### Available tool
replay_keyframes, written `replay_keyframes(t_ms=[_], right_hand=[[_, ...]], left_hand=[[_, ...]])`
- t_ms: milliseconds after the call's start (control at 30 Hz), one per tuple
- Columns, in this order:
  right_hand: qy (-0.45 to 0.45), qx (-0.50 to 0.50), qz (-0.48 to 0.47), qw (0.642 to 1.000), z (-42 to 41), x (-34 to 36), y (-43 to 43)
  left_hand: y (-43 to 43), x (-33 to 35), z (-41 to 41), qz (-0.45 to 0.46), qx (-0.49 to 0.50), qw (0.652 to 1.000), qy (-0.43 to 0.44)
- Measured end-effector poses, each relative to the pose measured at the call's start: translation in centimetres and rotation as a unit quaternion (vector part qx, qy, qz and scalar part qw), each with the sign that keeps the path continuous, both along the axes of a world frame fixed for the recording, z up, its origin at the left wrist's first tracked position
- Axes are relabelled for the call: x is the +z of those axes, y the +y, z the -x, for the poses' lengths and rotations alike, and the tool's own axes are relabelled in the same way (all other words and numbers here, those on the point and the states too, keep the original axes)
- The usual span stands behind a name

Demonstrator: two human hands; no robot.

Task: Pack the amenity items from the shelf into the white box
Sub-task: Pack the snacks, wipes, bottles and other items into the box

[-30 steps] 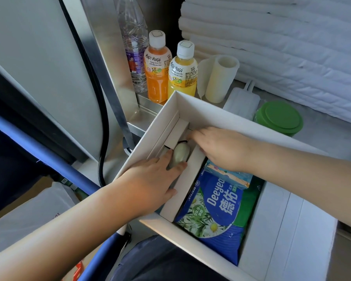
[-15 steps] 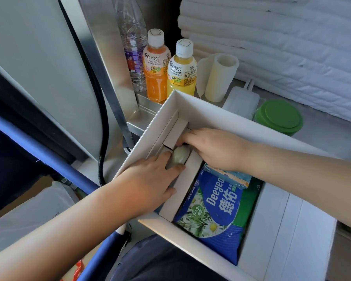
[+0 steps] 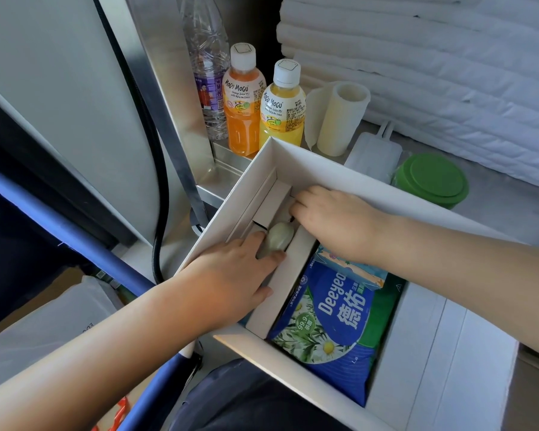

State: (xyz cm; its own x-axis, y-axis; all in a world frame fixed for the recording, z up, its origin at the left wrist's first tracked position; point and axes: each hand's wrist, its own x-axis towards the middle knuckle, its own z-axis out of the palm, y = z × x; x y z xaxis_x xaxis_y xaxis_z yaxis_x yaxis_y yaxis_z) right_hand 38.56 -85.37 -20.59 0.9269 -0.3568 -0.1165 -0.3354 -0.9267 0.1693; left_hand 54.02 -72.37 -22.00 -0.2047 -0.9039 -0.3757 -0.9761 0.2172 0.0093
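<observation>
The white box (image 3: pixel 321 169) stands open on the shelf edge, with white card dividers along its left side. My left hand (image 3: pixel 231 275) reaches in from the left, its thumb and fingers curled round a pale green oval item (image 3: pixel 279 241) lying in the narrow divider slot. My right hand (image 3: pixel 333 219) reaches in from the right. Its fingers curl down into the slot just past the item's far end, and what they hold is hidden. A blue Deeyeo wipes pack (image 3: pixel 333 321) lies flat in the box's large compartment, with a light blue packet (image 3: pixel 358 270) partly under my right wrist.
On the shelf behind the box stand a clear water bottle (image 3: pixel 207 73), an orange juice bottle (image 3: pixel 243 104), a yellow juice bottle (image 3: pixel 282 107), a pale roll (image 3: pixel 339 116), a flat white packet (image 3: pixel 375 154) and a green-lidded tub (image 3: pixel 433 180). Folded white towels (image 3: pixel 417 73) fill the back right.
My right hand's fingers slid left over the oval item's far end, then drew back slightly. My left hand stays on the item, which has barely moved.
</observation>
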Motion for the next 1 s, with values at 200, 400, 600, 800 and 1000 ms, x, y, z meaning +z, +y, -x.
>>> replay_keyframes(t_ms=[200,400,600,800,1000], right_hand=[[0.017,-0.025,0.013,0.999,-0.04,-0.22,0.11],[-0.034,-0.045,-0.049,0.997,0.18,-0.16,-0.05],[-0.066,-0.055,-0.100,0.991,0.19,-0.86,-0.76],[-0.073,-0.034,-0.112,0.990,0.26,-0.77,-0.36],[-0.085,-0.015,-0.089,0.992,0.24,-0.73,-0.47]], left_hand=[[0.10,0.00,0.00,0.006,-0.002,1.000,0.002],[0.10,-0.06,-0.08,0.000,0.002,1.000,0.001],[0.00,-0.11,-0.08,0.004,0.001,1.000,-0.002],[-0.14,-0.22,0.10,0.002,0.001,1.000,-0.007],[-0.14,-0.18,0.13,0.010,-0.003,1.000,-0.008]])
